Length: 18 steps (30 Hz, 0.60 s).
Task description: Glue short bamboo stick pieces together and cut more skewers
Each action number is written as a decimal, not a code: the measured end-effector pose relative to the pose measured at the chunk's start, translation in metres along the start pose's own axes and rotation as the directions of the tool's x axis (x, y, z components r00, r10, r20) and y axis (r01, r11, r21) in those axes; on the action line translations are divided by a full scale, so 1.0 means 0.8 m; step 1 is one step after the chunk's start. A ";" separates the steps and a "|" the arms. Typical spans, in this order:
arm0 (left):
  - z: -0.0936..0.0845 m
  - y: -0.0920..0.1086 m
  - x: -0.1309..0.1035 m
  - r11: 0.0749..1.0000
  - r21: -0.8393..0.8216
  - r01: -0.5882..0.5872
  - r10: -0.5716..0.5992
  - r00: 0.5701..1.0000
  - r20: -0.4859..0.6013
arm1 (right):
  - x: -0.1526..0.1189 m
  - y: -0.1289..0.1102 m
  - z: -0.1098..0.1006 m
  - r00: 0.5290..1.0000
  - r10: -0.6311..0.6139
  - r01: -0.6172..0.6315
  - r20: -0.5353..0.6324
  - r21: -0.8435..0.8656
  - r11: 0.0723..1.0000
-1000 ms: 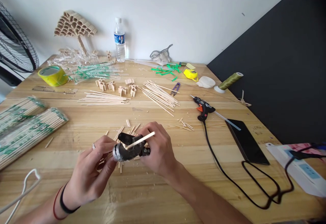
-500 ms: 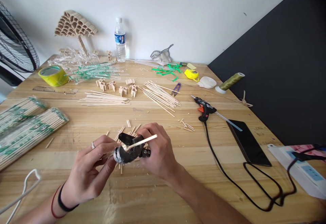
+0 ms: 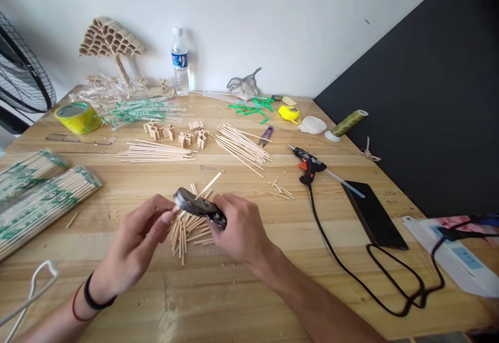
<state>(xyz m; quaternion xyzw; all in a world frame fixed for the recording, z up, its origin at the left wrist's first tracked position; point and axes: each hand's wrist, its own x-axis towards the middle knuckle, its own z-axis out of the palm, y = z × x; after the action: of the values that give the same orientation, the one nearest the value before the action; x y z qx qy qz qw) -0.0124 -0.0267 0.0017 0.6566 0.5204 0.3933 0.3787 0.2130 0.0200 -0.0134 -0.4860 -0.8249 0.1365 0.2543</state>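
Observation:
My right hand (image 3: 239, 226) is closed round the handle of a black hand cutter (image 3: 197, 205) with a rounded, worn head. A thin round wooden stick (image 3: 210, 183) passes through or behind the cutter's head and points up to the right. At the stick's lower end, the thumb and fingers of my left hand (image 3: 146, 231) pinch it. The cutter partly hides the stick, and I cannot tell whether the blade touches it. Beneath both hands lies a loose pile of short cut sticks (image 3: 182, 241) on the wooden table.
Long sticks (image 3: 244, 148) lie beyond my hands, near small stick-built pieces (image 3: 186, 139). To the right are a glue gun (image 3: 310, 163) with its cord, a black phone-like slab (image 3: 374, 215) and a power strip (image 3: 460, 254). Bagged sticks (image 3: 50, 202) lie left; a bottle (image 3: 180, 67) stands behind.
The cutter has turned in my right hand, its head now up and left. The stick points more steeply upward. My left hand has shifted slightly left, and more of the cut pile shows.

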 end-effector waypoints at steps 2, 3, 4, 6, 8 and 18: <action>-0.008 -0.007 0.010 0.995 0.022 0.098 -0.097 0.994 -0.049 | 0.002 -0.001 -0.003 0.995 0.073 -0.075 0.065 0.024 0.997; -0.013 -0.011 0.015 0.989 0.058 0.137 -0.131 0.987 -0.094 | 0.002 -0.002 -0.005 0.991 0.100 -0.104 0.094 0.042 0.994; -0.018 -0.015 0.021 0.982 0.099 0.160 -0.146 0.980 -0.136 | 0.003 -0.003 -0.007 0.985 0.120 -0.128 0.122 0.062 0.990; -0.027 -0.024 0.032 0.966 0.215 0.141 -0.104 0.979 -0.175 | 0.004 -0.007 -0.012 0.973 0.142 -0.163 0.182 0.107 0.981; -0.034 -0.033 0.041 0.911 0.396 0.113 -0.041 0.982 -0.187 | 0.004 -0.011 -0.017 0.958 0.147 -0.187 0.245 0.146 0.972; -0.039 -0.068 0.049 0.719 0.687 0.104 0.069 0.973 -0.220 | 0.001 -0.025 -0.019 0.915 0.140 -0.178 0.379 0.065 0.982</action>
<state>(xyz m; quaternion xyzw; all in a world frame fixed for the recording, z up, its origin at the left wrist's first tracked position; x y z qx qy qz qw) -0.0561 0.0241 -0.0304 0.6955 0.6761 0.2391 0.0459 0.2066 0.0106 0.0092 -0.5037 -0.8082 0.2868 0.1044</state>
